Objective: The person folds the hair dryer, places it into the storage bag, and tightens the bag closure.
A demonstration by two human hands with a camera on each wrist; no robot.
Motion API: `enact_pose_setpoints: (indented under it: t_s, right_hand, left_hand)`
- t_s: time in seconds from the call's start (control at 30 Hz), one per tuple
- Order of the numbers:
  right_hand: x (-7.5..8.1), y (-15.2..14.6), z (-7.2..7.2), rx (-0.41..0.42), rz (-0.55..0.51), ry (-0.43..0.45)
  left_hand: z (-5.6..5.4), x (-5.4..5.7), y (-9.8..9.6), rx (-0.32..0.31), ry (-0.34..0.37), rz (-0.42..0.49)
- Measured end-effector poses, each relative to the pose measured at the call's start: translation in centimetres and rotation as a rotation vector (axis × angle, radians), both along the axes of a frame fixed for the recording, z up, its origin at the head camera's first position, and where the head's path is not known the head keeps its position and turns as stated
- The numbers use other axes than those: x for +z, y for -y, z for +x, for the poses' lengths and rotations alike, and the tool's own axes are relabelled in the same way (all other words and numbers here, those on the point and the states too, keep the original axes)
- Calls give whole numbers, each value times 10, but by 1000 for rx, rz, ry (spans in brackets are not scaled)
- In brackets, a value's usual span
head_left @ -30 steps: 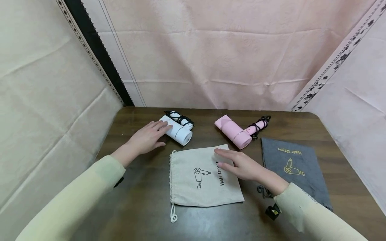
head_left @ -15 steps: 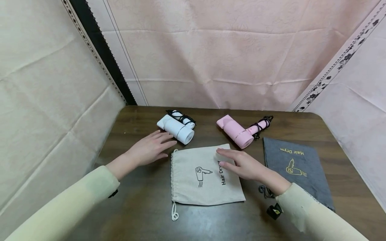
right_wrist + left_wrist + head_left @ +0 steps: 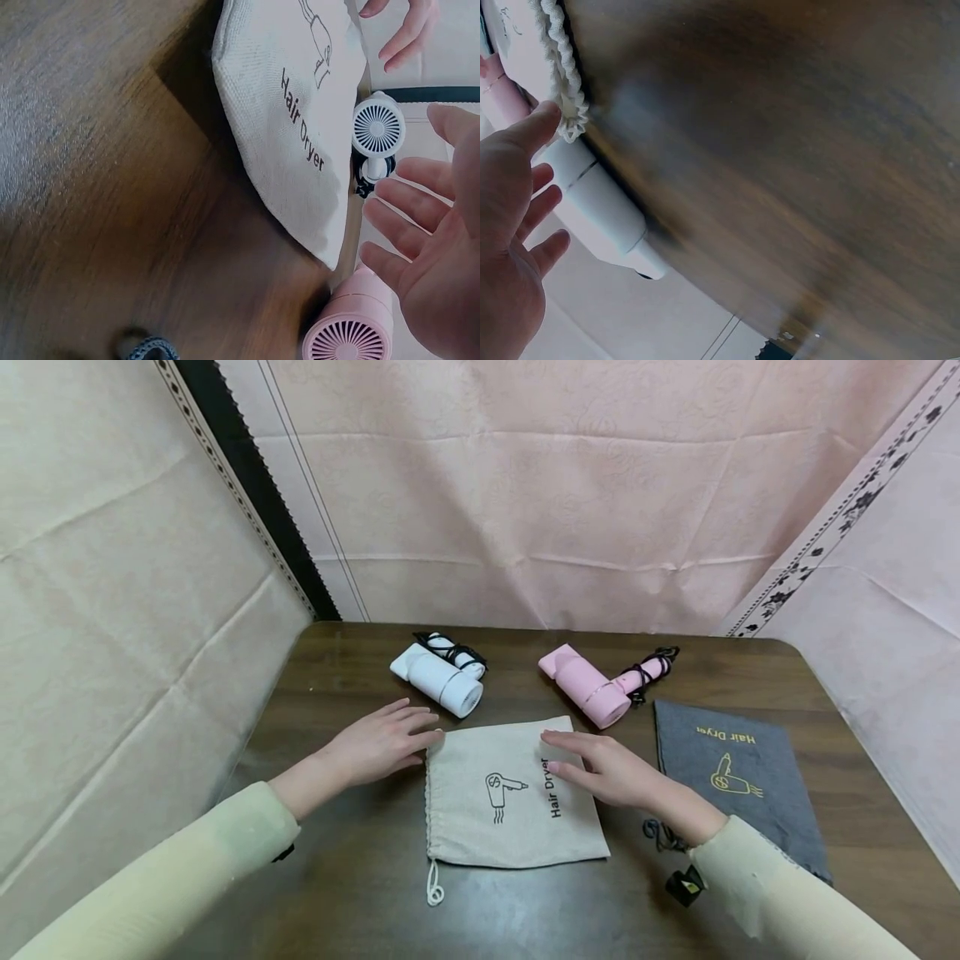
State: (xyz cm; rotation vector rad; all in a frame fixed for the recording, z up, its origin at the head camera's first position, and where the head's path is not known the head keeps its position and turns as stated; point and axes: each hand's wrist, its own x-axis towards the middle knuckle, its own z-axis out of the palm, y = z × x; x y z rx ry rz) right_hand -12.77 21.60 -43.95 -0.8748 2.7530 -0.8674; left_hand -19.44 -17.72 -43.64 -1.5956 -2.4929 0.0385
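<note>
Left of the cream drawstring bag (image 3: 510, 839), a pale yellow-green sleeve (image 3: 161, 881) with a mintier cuff (image 3: 258, 817) has a small black piece (image 3: 284, 852) beside it; right, a matching sleeve (image 3: 806, 893) adjoins a black device (image 3: 678, 891) with a yellow-green mark (image 3: 690, 887).

Soft, even light is filling the head view, and a pale sheen is glaring off the table (image 3: 517, 914) at its near side. Folds in the far cloth (image 3: 600, 510) are casting faint shadows. The left wrist view is looking dimmer, hazier and blurred. In the right wrist view, the cream bag (image 3: 300, 142) is throwing a dark shadow, and a cord (image 3: 152, 347) is showing blurred.
</note>
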Motion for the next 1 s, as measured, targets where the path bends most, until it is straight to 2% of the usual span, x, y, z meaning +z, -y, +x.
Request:
enact_pose_setpoints:
  t_s: [0.27,0.63,1.0]
  right_hand:
    - [-1,12,7,40,118,-32]
    - [-12,24,9,119,238,-149]
    - [-24,21,11,161,268,-188]
  left_hand:
    - [4,0,7,35,42,-3]
    - [9,-4,15,60,21,-16]
    - [15,-7,13,2,25,44]
